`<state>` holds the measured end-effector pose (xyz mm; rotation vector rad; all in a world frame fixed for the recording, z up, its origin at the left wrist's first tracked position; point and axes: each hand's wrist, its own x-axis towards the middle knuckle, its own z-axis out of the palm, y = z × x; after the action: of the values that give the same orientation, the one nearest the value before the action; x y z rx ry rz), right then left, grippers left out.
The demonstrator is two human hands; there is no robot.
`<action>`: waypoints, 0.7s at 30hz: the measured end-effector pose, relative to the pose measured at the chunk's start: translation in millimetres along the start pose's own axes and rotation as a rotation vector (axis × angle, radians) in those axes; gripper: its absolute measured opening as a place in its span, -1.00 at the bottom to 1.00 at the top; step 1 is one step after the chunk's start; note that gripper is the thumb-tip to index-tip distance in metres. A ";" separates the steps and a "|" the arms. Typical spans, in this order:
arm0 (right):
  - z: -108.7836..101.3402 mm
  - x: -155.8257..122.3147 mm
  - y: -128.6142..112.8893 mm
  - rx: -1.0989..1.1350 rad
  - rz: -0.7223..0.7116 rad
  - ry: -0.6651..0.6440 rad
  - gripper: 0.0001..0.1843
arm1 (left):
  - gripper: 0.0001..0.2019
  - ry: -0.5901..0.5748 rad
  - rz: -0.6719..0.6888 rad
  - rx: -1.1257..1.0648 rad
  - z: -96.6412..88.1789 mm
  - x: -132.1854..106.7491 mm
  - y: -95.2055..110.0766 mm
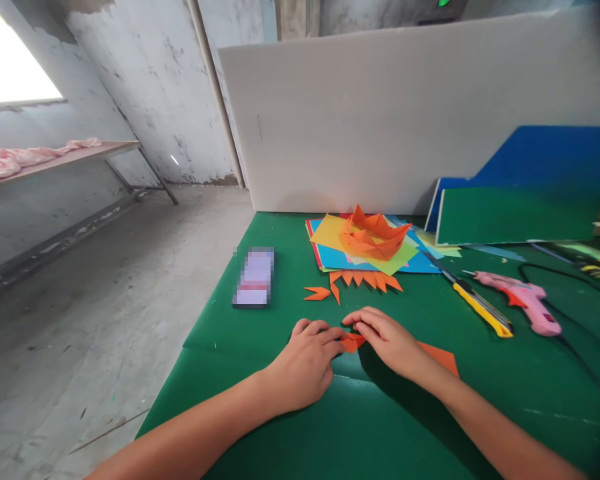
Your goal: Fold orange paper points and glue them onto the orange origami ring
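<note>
Between my two hands lies a small piece of folded orange paper (352,343), low on the green table. My left hand (310,360) is closed, its fingertips pressing the paper's left end. From the right, my right hand (386,339) bends its fingers over the other end, with thumb and fingers close together. A flat orange paper sheet (441,359) shows partly behind my right forearm. Farther off lie a row of folded orange paper points (367,279) and a loose forked orange piece (317,293).
An orange folded paper ring (380,245) rests on a stack of coloured paper (320,233). A phone (254,279) lies left. To the right are a yellow utility knife (483,310) and a pink glue gun (525,300) with its cord. A white foam board (360,120) stands behind.
</note>
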<state>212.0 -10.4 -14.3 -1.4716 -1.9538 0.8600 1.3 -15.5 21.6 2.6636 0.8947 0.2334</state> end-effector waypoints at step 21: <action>8.5 0.5 -12.6 -0.353 -0.052 0.014 -0.83 | -0.63 -0.022 0.066 0.286 12.2 -3.5 7.0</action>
<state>197.7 -13.9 -10.2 -1.6031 -2.2054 0.4969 5.5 -26.0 12.5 2.9548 0.8934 0.0963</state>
